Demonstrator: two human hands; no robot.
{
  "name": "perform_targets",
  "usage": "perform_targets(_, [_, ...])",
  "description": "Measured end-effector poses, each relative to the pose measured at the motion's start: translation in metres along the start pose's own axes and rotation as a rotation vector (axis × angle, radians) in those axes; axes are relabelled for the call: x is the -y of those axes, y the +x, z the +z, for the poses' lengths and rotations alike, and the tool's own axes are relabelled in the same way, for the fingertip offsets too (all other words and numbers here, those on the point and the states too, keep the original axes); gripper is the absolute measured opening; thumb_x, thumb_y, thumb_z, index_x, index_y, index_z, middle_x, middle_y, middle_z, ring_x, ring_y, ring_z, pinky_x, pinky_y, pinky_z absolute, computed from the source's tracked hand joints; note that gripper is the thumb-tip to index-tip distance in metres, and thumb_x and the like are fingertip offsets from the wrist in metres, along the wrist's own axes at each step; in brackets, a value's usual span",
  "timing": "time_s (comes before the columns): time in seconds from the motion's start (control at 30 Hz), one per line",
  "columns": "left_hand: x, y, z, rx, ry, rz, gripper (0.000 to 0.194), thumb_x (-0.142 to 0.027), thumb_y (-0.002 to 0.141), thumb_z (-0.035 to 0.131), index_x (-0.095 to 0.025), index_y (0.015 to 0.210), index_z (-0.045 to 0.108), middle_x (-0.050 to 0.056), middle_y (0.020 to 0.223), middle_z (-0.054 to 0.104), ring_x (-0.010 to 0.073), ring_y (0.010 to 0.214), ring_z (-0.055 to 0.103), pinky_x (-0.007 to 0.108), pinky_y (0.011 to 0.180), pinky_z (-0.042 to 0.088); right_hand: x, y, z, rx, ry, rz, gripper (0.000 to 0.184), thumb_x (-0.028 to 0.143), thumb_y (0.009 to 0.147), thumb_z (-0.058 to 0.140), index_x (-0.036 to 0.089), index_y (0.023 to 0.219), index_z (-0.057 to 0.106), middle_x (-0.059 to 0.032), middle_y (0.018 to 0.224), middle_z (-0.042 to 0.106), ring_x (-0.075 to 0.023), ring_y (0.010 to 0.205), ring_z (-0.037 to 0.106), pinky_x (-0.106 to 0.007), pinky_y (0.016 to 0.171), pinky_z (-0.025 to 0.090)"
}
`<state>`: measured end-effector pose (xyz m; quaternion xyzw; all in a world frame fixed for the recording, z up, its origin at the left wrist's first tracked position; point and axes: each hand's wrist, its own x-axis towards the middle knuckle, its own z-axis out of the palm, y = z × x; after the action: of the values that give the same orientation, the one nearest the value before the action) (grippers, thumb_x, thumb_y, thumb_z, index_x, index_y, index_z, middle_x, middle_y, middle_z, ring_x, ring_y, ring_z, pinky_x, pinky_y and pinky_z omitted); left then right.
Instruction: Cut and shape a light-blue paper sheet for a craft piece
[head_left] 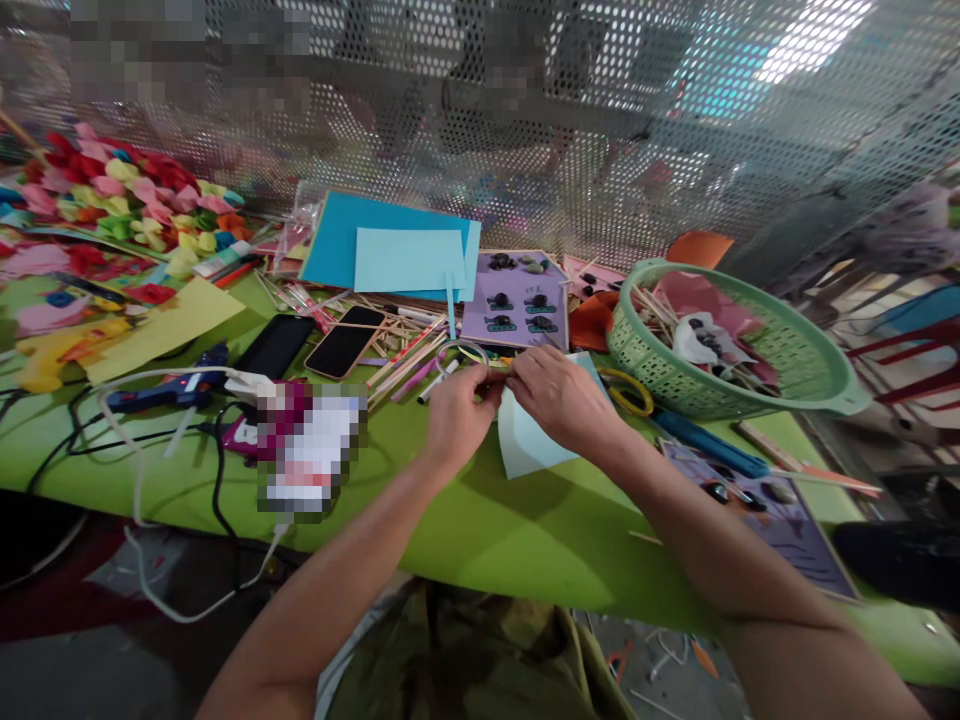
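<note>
My left hand (pixel 461 410) and my right hand (pixel 562 400) meet over the middle of the table, fingertips pinched together. Whatever lies between them is small and mostly hidden by the fingers. Under my right hand is a sheet of pale blue paper (pixel 529 445), its lower edge curling a little. Just beyond my left hand sits a clear ring (pixel 461 350), with a white pen (pixel 439 382) next to it. Thin wooden sticks (pixel 405 365) lie to the left of the hands. A purple board (pixel 517 300) with dark stones glued on stands beyond them.
A green basket (pixel 817 390) holds sticks and paper at the right, near a blue-handled tool (pixel 712 445) and another purple board (pixel 795 530). To the left are phones, a blue glue gun (pixel 165 392), tangled cables and colourful paper pieces (pixel 142 195). Perforated metal sheeting (pixel 480 130) rises behind.
</note>
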<state>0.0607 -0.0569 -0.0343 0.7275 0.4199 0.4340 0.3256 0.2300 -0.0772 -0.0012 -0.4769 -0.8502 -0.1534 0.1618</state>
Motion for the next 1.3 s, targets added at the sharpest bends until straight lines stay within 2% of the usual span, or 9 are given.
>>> perform_targets(0.33, [-0.0015, -0.0007, -0.0006, -0.010, 0.074, 0.047, 0.015, -0.010, 0.087, 0.067, -0.021, 0.090, 0.077, 0.005, 0.089, 0.080, 0.0185, 0.078, 0.072, 0.029, 0.076, 0.055, 0.0043, 0.0012, 0.0004, -0.015, 0.053, -0.001, 0.026, 0.012, 0.101, 0.043, 0.022, 0.082, 0.058, -0.0088, 0.080, 0.061, -0.0268, 0.079, 0.050, -0.039, 0.074, 0.039])
perform_targets(0.53, [-0.0008, -0.0002, -0.0007, 0.001, 0.007, 0.005, 0.015, -0.011, 0.088, 0.066, -0.019, 0.091, 0.078, 0.006, 0.094, 0.082, 0.0189, 0.078, 0.073, 0.029, 0.076, 0.056, 0.0038, 0.0020, 0.0017, -0.053, 0.055, -0.040, 0.027, 0.010, 0.100, 0.044, 0.022, 0.080, 0.057, -0.0080, 0.078, 0.061, -0.0256, 0.077, 0.051, -0.038, 0.073, 0.039])
perform_targets(0.8, [0.0043, 0.0031, 0.0011, 0.006, -0.077, -0.063, 0.012, -0.013, 0.086, 0.067, -0.020, 0.090, 0.076, 0.004, 0.087, 0.081, 0.0181, 0.078, 0.074, 0.027, 0.074, 0.056, -0.0005, -0.0004, 0.0043, -0.073, 0.138, 0.010, 0.023, 0.016, 0.103, 0.044, 0.022, 0.086, 0.058, -0.0084, 0.082, 0.064, -0.0259, 0.082, 0.054, -0.038, 0.076, 0.042])
perform_targets(1.03, [0.0037, 0.0025, 0.0006, 0.004, -0.096, -0.059, 0.011, -0.014, 0.087, 0.066, -0.019, 0.090, 0.075, 0.004, 0.087, 0.080, 0.0177, 0.077, 0.073, 0.028, 0.075, 0.056, 0.0013, -0.0001, 0.0043, -0.092, 0.074, 0.000, 0.022, 0.017, 0.102, 0.046, 0.023, 0.083, 0.056, -0.0080, 0.080, 0.064, -0.0255, 0.079, 0.055, -0.038, 0.075, 0.044])
perform_targets(1.3, [0.0014, 0.0045, 0.0012, 0.056, -0.242, -0.149, 0.014, -0.006, 0.088, 0.063, -0.016, 0.089, 0.073, 0.004, 0.087, 0.079, 0.0165, 0.078, 0.070, 0.027, 0.075, 0.056, 0.0012, 0.0011, 0.0038, -0.123, 0.204, 0.105, 0.026, 0.009, 0.095, 0.050, 0.027, 0.077, 0.044, -0.0063, 0.075, 0.062, -0.0248, 0.076, 0.057, -0.036, 0.069, 0.045])
